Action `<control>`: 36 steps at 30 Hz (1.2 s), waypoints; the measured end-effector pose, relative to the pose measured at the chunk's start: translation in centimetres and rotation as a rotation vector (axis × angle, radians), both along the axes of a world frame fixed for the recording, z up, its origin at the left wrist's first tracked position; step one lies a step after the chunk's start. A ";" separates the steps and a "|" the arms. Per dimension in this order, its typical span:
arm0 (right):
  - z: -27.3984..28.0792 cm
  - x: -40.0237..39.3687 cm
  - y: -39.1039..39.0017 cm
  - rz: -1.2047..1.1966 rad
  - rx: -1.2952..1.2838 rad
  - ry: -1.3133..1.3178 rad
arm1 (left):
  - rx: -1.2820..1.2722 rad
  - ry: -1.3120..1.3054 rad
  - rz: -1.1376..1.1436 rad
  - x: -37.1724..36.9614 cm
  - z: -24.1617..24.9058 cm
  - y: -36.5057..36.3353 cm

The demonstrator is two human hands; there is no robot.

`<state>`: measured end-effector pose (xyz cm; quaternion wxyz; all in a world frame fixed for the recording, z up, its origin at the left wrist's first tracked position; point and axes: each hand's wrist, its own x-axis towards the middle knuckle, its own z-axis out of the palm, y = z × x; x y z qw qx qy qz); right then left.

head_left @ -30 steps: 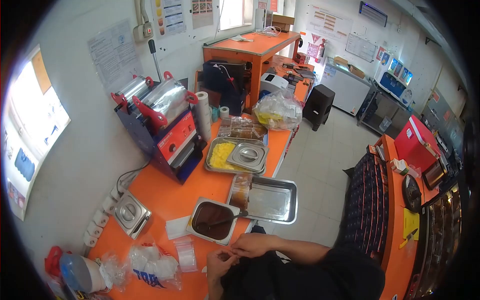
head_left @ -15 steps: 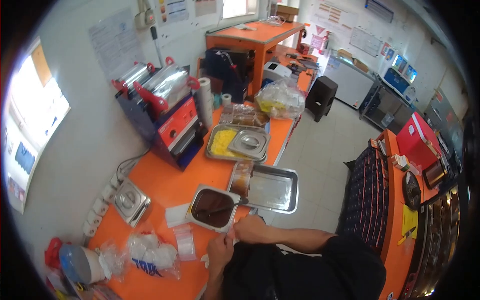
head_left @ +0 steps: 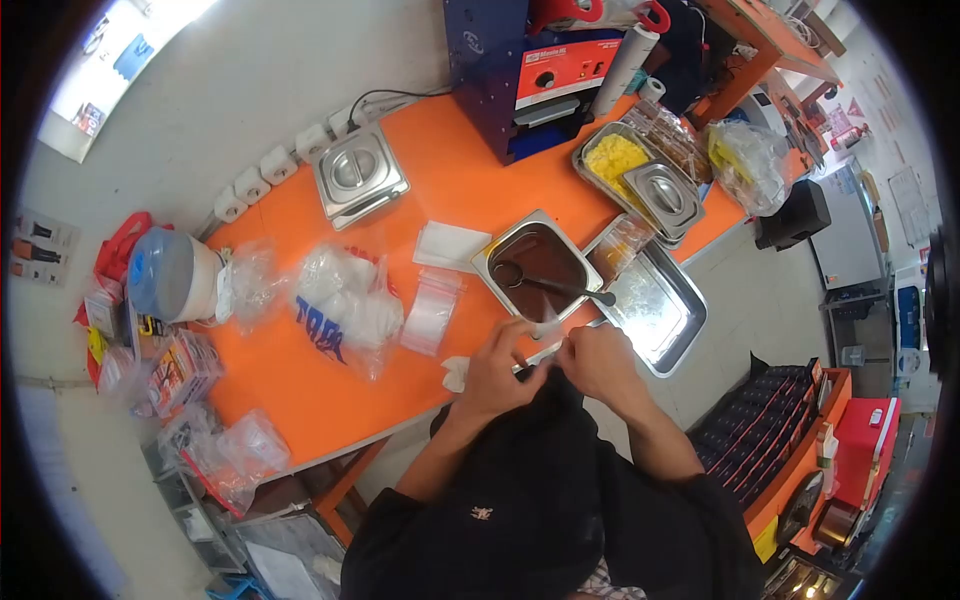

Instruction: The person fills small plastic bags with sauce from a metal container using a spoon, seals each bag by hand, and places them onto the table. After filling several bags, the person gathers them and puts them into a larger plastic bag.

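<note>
My left hand (head_left: 495, 378) and my right hand (head_left: 598, 362) are close together in front of my body at the table's front edge. Both pinch a small clear plastic bag (head_left: 547, 322), whose thin see-through film shows above the fingers. Just beyond them stands a steel pan of dark brown sauce (head_left: 536, 232), with a black-handled ladle (head_left: 560, 288) resting in it. Left of the pan lie a stack of small clear plastic bags (head_left: 432, 312) and a white paper sheet (head_left: 449, 245). A crumpled white scrap (head_left: 456, 374) is beside my left hand.
An empty steel tray (head_left: 655, 330) adjoins the sauce pan, with a filled pouch (head_left: 621, 245) over its edge. Farther back are a tray of yellow food (head_left: 614, 154), a lidded pan (head_left: 358, 178) and a sealing machine (head_left: 545, 85). A large plastic bag (head_left: 345, 300) lies left.
My view has turned left and down, so the table appears rotated. My hands have come up from low by my body, and the clear bag now shows between them.
</note>
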<state>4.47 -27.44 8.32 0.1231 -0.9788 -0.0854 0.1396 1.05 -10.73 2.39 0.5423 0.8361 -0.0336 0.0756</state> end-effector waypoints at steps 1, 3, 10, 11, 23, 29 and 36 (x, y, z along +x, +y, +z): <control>0.1 0.3 -0.2 0.004 -0.001 0.005 | -0.070 -0.060 -0.088 0.4 1.7 0.4; 0.1 0.7 -0.7 0.182 0.199 0.081 | -0.143 -0.114 -0.177 1.0 1.7 1.0; -1.8 5.7 -0.2 0.098 0.400 -0.060 | -0.022 -0.188 -0.089 2.0 -1.5 4.1; -3.3 6.7 -0.4 0.169 0.247 -0.235 | -0.062 -0.063 -0.045 2.0 -1.4 4.5; -7.4 8.5 -0.3 0.163 0.047 -0.240 | -0.317 0.070 0.054 2.1 -2.8 6.0; -8.6 8.0 0.5 0.100 0.092 -0.172 | -0.218 0.000 0.069 2.7 -3.0 5.7; -8.8 7.3 -1.1 -0.056 0.504 -0.151 | -0.209 0.065 0.174 3.4 -3.0 5.4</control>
